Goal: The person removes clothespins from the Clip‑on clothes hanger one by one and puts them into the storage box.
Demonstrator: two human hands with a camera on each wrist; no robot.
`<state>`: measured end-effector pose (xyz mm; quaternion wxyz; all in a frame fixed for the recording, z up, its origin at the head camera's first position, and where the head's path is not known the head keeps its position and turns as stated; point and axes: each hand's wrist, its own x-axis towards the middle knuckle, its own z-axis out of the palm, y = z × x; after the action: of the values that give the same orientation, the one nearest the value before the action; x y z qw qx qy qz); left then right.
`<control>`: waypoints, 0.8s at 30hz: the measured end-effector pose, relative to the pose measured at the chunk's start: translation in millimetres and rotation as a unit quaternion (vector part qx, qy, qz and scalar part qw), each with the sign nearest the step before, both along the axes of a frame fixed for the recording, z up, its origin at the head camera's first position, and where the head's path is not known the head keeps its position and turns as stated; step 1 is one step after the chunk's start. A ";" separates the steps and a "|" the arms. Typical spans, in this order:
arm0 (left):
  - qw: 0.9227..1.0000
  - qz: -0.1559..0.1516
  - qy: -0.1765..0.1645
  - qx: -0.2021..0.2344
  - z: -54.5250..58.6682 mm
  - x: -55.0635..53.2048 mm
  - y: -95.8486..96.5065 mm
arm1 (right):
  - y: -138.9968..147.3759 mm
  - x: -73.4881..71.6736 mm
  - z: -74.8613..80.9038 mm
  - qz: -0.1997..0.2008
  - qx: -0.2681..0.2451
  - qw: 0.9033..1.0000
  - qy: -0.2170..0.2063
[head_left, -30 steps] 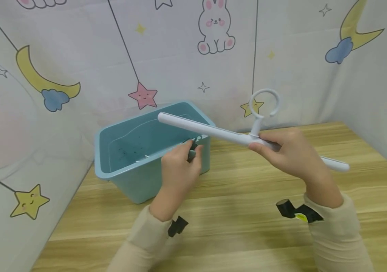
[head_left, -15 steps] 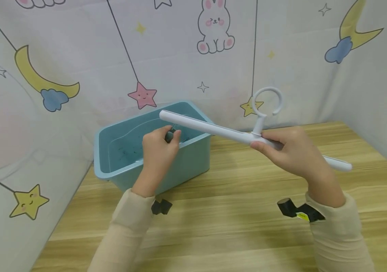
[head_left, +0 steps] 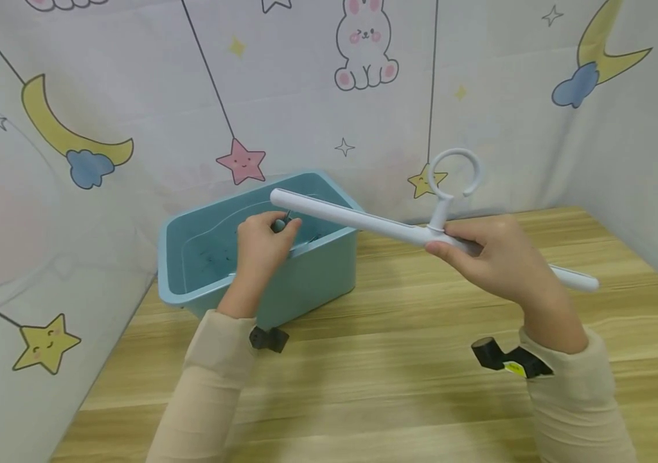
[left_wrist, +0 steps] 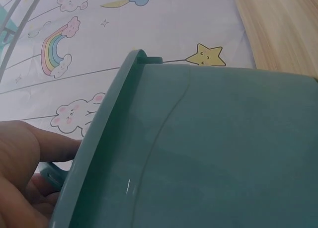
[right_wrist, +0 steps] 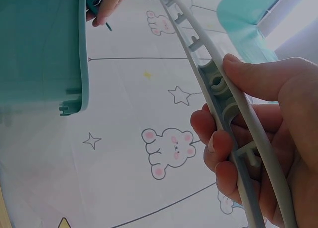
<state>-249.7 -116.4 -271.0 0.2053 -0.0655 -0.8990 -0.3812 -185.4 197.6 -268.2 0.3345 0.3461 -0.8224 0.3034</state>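
My right hand [head_left: 493, 260] grips a white clothes hanger [head_left: 352, 219] beside its ring-shaped hook, thumb on one side and fingers on the other. The right wrist view shows the hanger's hollow, ribbed underside [right_wrist: 217, 81] facing the camera. Over the near rim of a blue-green plastic bin [head_left: 323, 273], my left hand [head_left: 262, 244] pinches a small dark teal plastic piece [right_wrist: 93, 0]. The piece has holes and a thin prong; its exact kind cannot be told. In the left wrist view, the bin's wall hides part of that hand.
The bin stands at the left back of the wood-grain table [head_left: 398, 373], close to the printed cloth backdrop [head_left: 300, 83]. Dark specks show on its inner wall. The hanger's left end overlaps the bin's opening in the head view. A black wrist camera [head_left: 511, 360] sits on the right sleeve.
My left hand has moved left from the bin's right front corner to over its opening, carrying the teal piece. The right hand and hanger have barely shifted.
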 end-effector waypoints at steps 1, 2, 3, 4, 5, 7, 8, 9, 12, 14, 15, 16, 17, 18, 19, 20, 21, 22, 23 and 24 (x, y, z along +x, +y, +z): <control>1.000 0.000 -0.013 -0.001 0.8 -0.3 -0.7 | -0.2 -0.2 -0.1 0.001 -0.001 1.000 0.001; 1.000 0.000 -0.023 -0.001 1.6 -0.5 -1.3 | -0.3 -0.3 -0.2 0.002 -0.002 1.000 0.001; 0.999 -0.001 -0.033 -0.001 2.2 -0.4 -1.8 | -0.5 -0.3 -0.2 0.003 -0.002 1.000 0.001; 0.999 -0.001 -0.043 -0.002 2.7 -0.4 -2.3 | -0.7 -0.3 0.1 0.003 -0.002 1.000 0.001; 0.999 -0.001 -0.050 -0.003 3.0 -0.4 -2.7 | -1.1 -0.2 0.3 0.003 -0.001 1.000 0.001; 0.998 -0.001 -0.061 -0.007 3.3 -0.3 -3.6 | -1.7 0.1 1.0 0.002 0.001 1.000 0.000; 0.998 -0.002 -0.065 -0.009 3.4 -0.2 -3.8 | -2.1 0.3 1.4 0.001 0.002 1.000 -0.001; 0.998 -0.003 -0.067 -0.011 3.3 -0.3 -4.0 | -2.5 0.7 1.8 0.000 0.004 1.000 -0.002; 0.997 -0.007 -0.071 -0.015 3.3 -0.5 -4.4 | -3.5 1.5 2.6 -0.004 0.008 1.000 -0.004; 0.997 -0.011 -0.071 -0.016 3.2 -0.1 -4.4 | -4.0 1.9 2.9 -0.005 0.009 1.000 -0.004; 0.997 -0.012 -0.072 -0.015 3.1 -0.1 -4.3 | -4.1 2.0 2.8 -0.005 0.010 1.000 -0.004; 0.997 -0.014 -0.073 -0.014 2.8 -0.1 -4.3 | -4.1 2.0 2.5 -0.005 0.011 1.000 -0.004; 0.997 -0.015 -0.075 -0.012 2.6 0.0 -4.3 | -4.2 2.1 2.3 -0.005 0.012 1.000 -0.005; 0.997 -0.017 -0.076 -0.010 2.4 0.0 -4.2 | -4.3 1.8 2.0 -0.005 0.013 1.000 -0.004; 0.997 -0.019 -0.077 -0.007 2.2 0.1 -4.2 | -4.4 1.8 1.6 -0.005 0.014 1.000 -0.004; 0.997 -0.022 -0.079 -0.004 1.9 0.0 -4.2 | -4.3 1.7 1.0 -0.005 0.015 1.000 -0.004; 0.996 -0.024 -0.080 -0.001 1.7 -0.3 -4.2 | -4.1 1.6 0.5 -0.004 0.015 1.000 -0.005; 0.996 -0.026 -0.080 0.001 1.5 -0.5 -4.4 | -4.0 1.5 0.3 -0.003 0.017 1.000 -0.005; 0.996 -0.028 -0.079 0.002 1.5 -0.4 -4.4 | -3.9 1.3 0.4 -0.001 0.017 1.000 -0.006; 0.997 -0.030 -0.078 0.001 1.6 -0.4 -4.5 | -3.6 1.0 0.3 0.000 0.018 1.000 -0.006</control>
<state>-250.1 -121.0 -269.4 0.1233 -0.0619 -0.9094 -0.3923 -184.5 194.0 -267.9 0.3230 0.3505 -0.8296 0.2909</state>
